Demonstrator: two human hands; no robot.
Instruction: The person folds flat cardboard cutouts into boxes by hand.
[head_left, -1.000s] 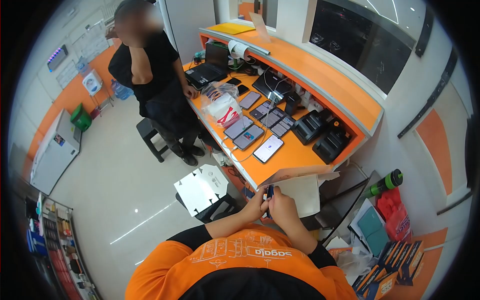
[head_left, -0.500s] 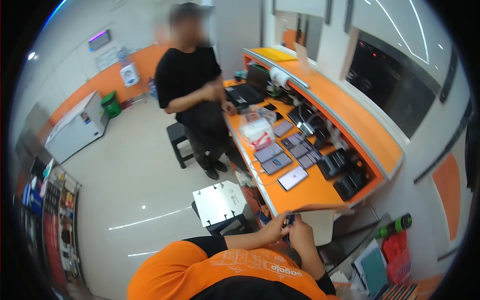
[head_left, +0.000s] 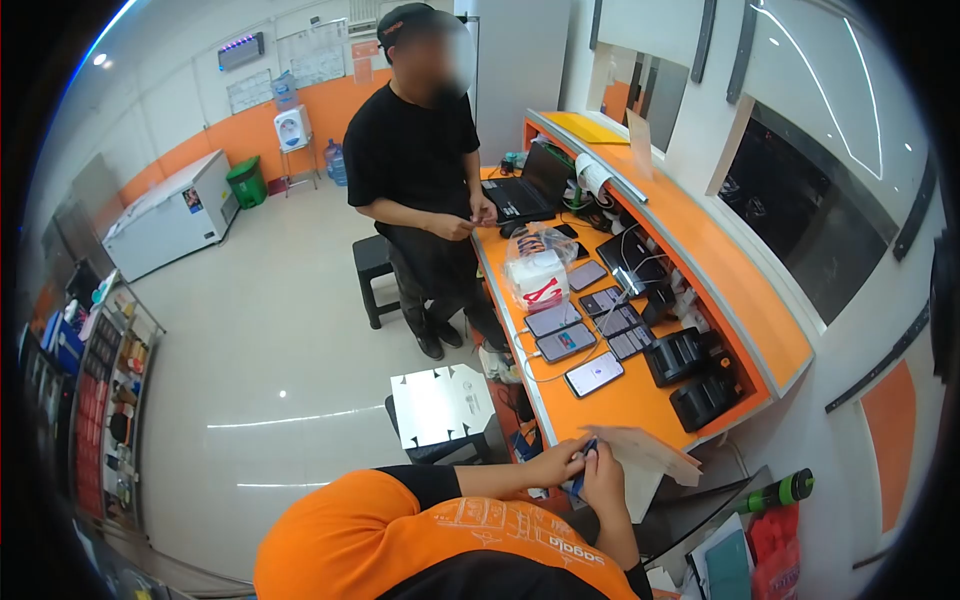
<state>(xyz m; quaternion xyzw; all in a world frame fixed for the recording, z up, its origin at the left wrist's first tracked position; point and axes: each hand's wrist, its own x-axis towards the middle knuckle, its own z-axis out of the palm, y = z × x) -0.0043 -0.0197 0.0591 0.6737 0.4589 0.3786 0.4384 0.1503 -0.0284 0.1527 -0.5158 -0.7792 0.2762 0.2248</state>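
My left hand (head_left: 565, 461) and my right hand (head_left: 604, 478) are close together at the near end of the orange counter. Both have their fingers closed around a small dark-blue object (head_left: 590, 446), mostly hidden by the fingers, so its kind is unclear. Just beyond and to the right of my hands, a thin brown board or folder (head_left: 645, 447) stands tilted, with a pale sheet (head_left: 643, 490) below it. The nearest phone (head_left: 595, 374) lies with its screen lit, further along the counter.
A person in a black T-shirt (head_left: 415, 150) stands at the counter's left side. Several phones, a plastic bag (head_left: 540, 270), a laptop (head_left: 530, 190) and black printers (head_left: 700, 400) occupy the counter (head_left: 570, 408). A stool with a white board (head_left: 440, 405) stands left; a green-capped bottle (head_left: 780, 492) is at right.
The camera view has shifted slightly. The brown board now stands more upright beside my hands, which remain together. The other person's raised hand has come down to meet their other hand.
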